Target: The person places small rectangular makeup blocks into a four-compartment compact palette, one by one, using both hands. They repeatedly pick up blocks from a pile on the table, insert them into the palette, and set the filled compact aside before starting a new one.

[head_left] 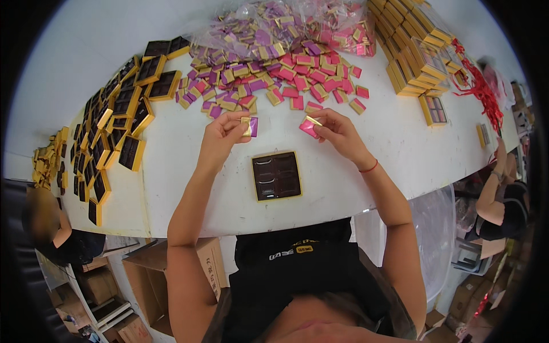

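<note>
Between finger and thumb my left hand (225, 137) pinches a small purple-and-gold wrapped chocolate (253, 127). A pink-and-gold wrapped chocolate (309, 127) is gripped the same way in my right hand (337, 135). Both pieces are held above the white table, apart from each other. Nearer to me, between my forearms, lies a gold-edged box (277, 176) with a dark brown tray of several square hollows; no chocolate shows in it. Beyond my hands spreads a loose heap of pink, purple and gold wrapped chocolates (297, 74).
Clear plastic bags (269, 28) of chocolates stand behind the heap. Many open dark-trayed boxes (126, 103) crowd the left. Stacked gold boxes (412, 51), one filled box (434, 110) and red ribbons (480, 86) are at the right. Other people work at both ends of the white table (366, 166).
</note>
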Demonstrator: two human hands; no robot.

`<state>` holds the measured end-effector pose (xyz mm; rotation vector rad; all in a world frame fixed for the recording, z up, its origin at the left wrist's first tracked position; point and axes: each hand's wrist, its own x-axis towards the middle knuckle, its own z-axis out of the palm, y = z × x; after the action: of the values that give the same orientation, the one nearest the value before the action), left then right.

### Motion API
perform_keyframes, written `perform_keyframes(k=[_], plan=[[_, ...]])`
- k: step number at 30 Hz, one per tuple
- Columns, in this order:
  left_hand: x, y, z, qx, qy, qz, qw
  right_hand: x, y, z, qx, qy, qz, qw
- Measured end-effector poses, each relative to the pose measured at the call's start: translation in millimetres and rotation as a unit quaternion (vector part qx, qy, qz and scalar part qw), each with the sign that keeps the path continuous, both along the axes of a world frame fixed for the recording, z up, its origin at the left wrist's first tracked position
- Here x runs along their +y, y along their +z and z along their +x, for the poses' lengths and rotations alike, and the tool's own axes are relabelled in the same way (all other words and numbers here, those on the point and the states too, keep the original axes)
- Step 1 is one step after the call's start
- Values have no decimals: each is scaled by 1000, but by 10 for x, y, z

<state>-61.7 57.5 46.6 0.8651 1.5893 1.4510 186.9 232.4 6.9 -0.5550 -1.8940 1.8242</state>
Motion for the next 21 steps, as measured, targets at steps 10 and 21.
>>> perform_keyframes(k=[10, 21], plan=[[-458, -38, 357, 176, -121, -78, 974, -489, 166, -39, -59, 36, 18, 997], [-606, -292, 389, 373, -101, 25, 922, -574, 74, 3, -27, 83, 109, 990]])
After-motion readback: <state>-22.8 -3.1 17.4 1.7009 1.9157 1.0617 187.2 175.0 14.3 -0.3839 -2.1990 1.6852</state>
